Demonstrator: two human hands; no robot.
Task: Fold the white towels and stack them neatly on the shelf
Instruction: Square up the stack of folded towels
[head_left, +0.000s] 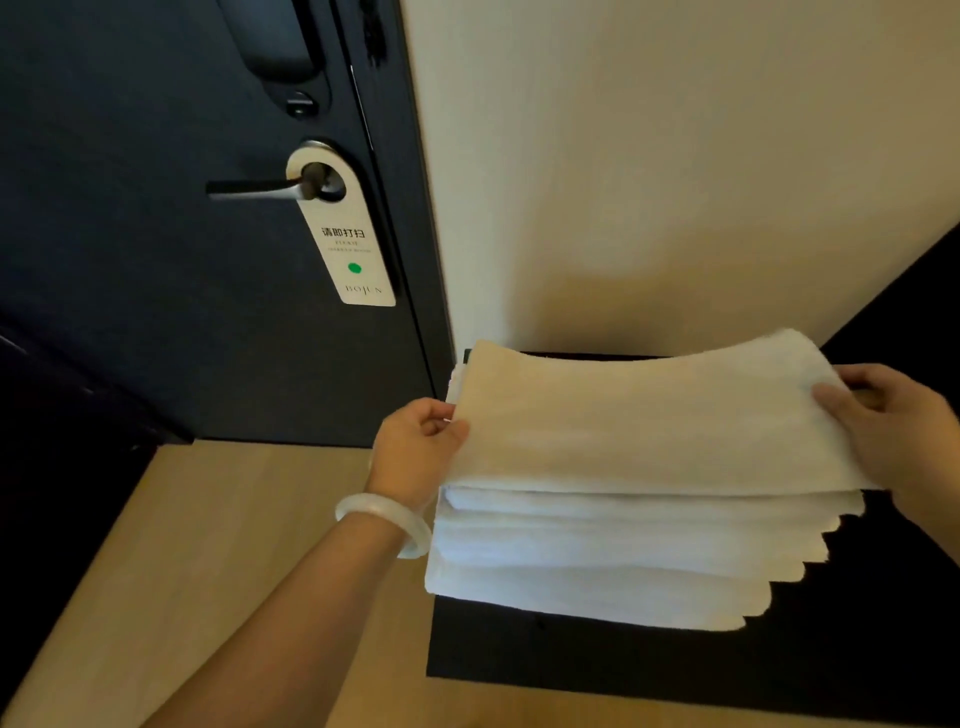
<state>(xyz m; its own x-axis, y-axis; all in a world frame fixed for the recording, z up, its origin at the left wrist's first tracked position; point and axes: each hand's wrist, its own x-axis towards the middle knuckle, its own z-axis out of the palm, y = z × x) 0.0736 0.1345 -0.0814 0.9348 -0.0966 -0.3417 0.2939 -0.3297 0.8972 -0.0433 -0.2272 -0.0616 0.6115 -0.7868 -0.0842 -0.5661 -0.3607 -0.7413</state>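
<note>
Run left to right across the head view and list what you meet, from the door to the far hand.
door hanger → left hand → top towel → right hand

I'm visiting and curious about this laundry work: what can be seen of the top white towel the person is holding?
The top white terry-cloth towel is folded into a wide, flat rectangle with a soft, fluffy surface, tinted yellowish at its left by warm light. It tops a stack of folded white towels whose edges step out below it, on a black shelf against a cream wall. The left hand pinches its left edge and the right hand grips its right edge, thumbs on top.
</note>
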